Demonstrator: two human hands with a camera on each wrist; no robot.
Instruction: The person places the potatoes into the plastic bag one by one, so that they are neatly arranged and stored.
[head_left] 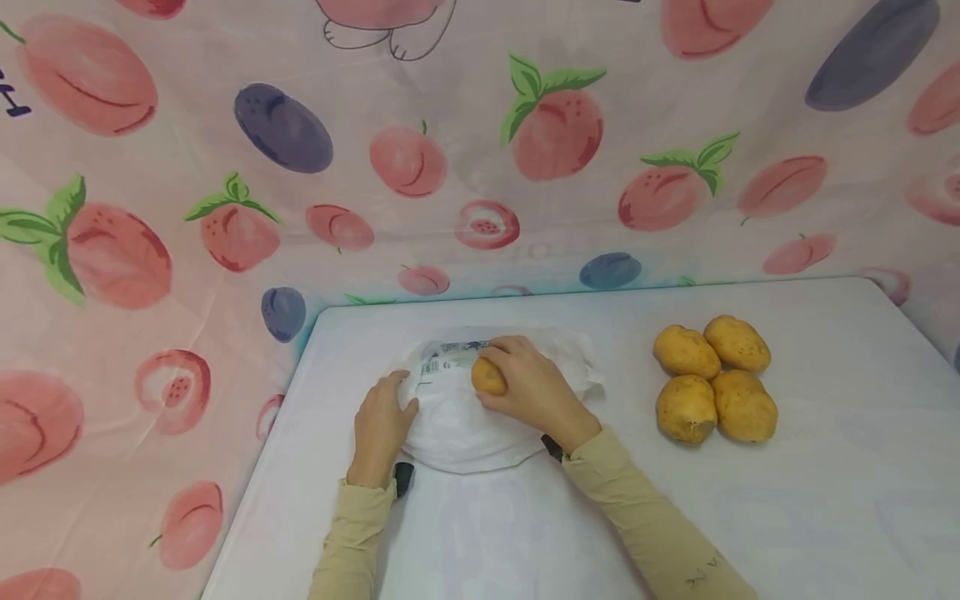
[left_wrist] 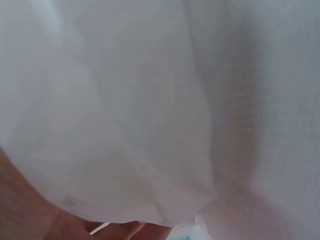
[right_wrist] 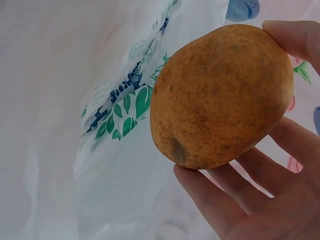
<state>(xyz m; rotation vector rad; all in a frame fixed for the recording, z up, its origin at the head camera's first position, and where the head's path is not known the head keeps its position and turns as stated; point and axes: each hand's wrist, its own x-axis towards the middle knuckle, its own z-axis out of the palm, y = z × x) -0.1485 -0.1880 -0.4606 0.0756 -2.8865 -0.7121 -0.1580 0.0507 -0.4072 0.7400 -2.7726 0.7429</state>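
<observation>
My right hand (head_left: 531,383) grips a potato (head_left: 489,377) between thumb and fingertips, above a white plastic bag (head_left: 465,433). The right wrist view shows this potato (right_wrist: 220,95) up close, brown-yellow with a dark spot, and the thumb and fingers around its edge. Behind it the bag (right_wrist: 120,165) carries green leaves and blue lettering. At the bag's left side rests my left hand (head_left: 381,425), its thumb and fingers spread apart along the plastic. White plastic (left_wrist: 125,110) fills most of the left wrist view and hides much of that hand.
To the right of the bag, several potatoes (head_left: 742,406) lie grouped close together on the white tabletop (head_left: 825,500). A fruit-patterned cloth (head_left: 450,92) hangs along the back and left of the table.
</observation>
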